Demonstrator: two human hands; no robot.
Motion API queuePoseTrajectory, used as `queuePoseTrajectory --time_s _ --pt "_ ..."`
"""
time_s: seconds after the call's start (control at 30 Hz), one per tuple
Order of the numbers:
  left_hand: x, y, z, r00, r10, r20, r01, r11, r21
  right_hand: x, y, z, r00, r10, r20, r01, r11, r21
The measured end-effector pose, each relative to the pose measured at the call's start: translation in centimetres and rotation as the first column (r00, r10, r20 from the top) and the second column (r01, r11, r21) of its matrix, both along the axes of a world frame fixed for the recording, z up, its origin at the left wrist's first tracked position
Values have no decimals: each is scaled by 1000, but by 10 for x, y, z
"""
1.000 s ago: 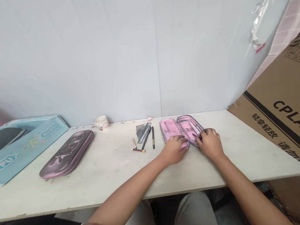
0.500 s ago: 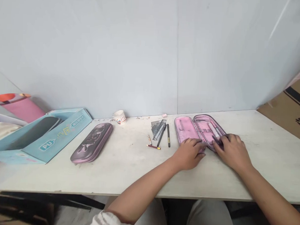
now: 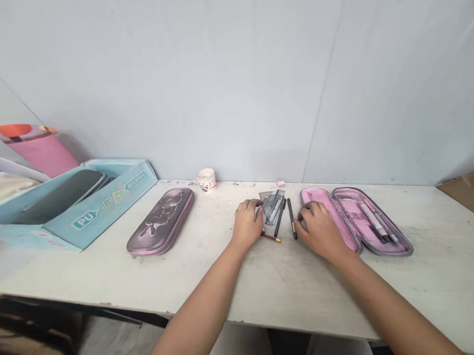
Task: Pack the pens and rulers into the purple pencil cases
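Set squares: just right of left hand, curled fingertips touching them, pinch unclear.
Right hand: curled, pinching nothing visible, resting on open pink pencil case; black pen just left.

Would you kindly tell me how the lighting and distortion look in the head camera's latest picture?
In the head view, lighting is soft and even, the bare left hand and right hand cast faint shadows, and the front edge of the white tabletop bows from wide-angle distortion.
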State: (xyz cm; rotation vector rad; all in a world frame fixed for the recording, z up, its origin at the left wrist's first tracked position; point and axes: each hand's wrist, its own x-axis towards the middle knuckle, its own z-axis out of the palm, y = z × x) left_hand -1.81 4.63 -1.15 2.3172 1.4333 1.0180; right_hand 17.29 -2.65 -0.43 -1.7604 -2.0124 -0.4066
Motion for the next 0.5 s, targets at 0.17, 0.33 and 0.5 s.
queuePoseTrajectory --time_s 0.17,0.33,0.5 --pt "-9 12 0 995 90 33 -89 995 -37 -50 15 2 991 121 -53 -124 991 -48" --pt "-18 22 -8 987 140 74 -129 982 -139 -70 9 -12 977 213 20 -212 976 -47" --pt "-11 13 -2 974 43 223 -9 989 -149 -57 9 -13 974 203 -99 -196 978 77"
